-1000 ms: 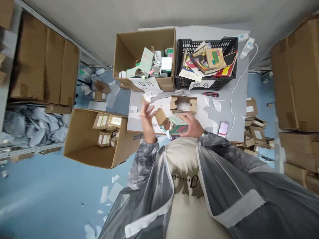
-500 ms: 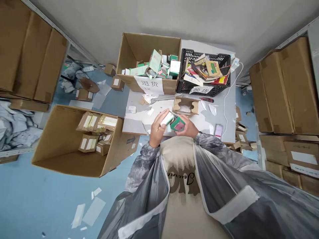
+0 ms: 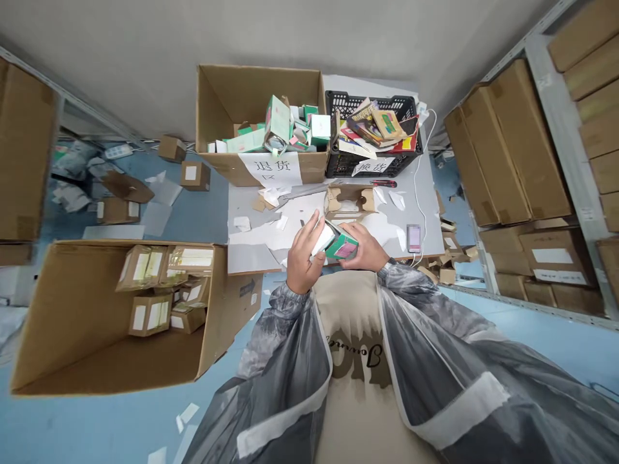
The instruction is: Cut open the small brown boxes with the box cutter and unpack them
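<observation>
Just over the near edge of the table, a small green carton point(image 3: 341, 246) with a pink panel is in my right hand point(image 3: 366, 249), the fingers wrapped round its right end. My left hand point(image 3: 304, 256) grips a white object point(image 3: 322, 239) at the carton's left end, thumb below and fingers over it. The two pieces meet or overlap; how far the white piece sits inside the carton is hidden. Behind my hands stands an opened brown box point(image 3: 351, 198) with white material in it.
A large carton point(image 3: 220, 169) of green and white boxes and a black crate point(image 3: 372, 169) of books stand at the back. A red-black tool point(image 3: 384, 183), paper scraps and a phone point(image 3: 414, 238) lie on the table point(image 3: 249, 254). Left is a big carton point(image 3: 97, 380) of parcels.
The white object and the green carton have come closer together, and my left fingers have spread further over the white piece. The whole view has shifted.
</observation>
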`<state>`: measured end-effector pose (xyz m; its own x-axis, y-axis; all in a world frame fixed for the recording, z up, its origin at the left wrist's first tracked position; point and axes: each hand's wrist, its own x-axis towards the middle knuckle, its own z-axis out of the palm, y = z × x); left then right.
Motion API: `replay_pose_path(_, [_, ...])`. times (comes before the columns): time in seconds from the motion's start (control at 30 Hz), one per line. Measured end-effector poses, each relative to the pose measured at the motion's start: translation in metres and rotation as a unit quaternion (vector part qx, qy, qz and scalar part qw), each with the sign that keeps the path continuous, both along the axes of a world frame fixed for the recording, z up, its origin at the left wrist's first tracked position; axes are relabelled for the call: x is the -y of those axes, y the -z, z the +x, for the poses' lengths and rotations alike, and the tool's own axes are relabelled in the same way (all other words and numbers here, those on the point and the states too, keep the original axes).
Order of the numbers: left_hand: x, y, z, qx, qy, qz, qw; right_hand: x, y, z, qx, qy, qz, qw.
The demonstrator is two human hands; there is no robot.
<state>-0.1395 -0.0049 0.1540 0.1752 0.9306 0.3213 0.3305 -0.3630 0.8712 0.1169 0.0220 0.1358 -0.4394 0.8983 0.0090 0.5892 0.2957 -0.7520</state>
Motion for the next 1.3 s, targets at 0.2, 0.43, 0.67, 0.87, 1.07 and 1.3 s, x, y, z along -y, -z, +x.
replay_pose_path(0.2, [0.0,0.008,0.001,0.011,0.052,-0.062,0.997,0.022,0.014,0.006,0.011,0.026,-0.023,0.999])
replay_pose_path(0.43, [0.002,0.041,0.014,-0.02,0.047,-0.141,0.989,0.039,0.033,0.021,-0.023,0.038,-0.126,0.991])
replay_pose_path(0.67, [0.0,0.062,0.031,0.139,-0.073,-0.211,0.965,0.029,0.035,0.042,-0.152,0.197,-0.178,0.952])
replay_pose_path(0.87, [-0.011,0.052,0.044,0.186,-0.153,-0.235,0.942,0.011,0.025,0.046,-0.348,0.309,-0.372,0.803])
replay_pose_path(1.07, [-0.006,0.03,0.086,-0.025,-0.165,-0.017,0.986,-0.011,0.036,0.049,-0.483,0.349,-0.495,0.632])
replay_pose_path(1.3, [-0.019,0.018,0.138,-0.157,-0.116,0.041,0.98,-0.042,0.058,0.081,-0.482,0.416,-0.536,0.555])
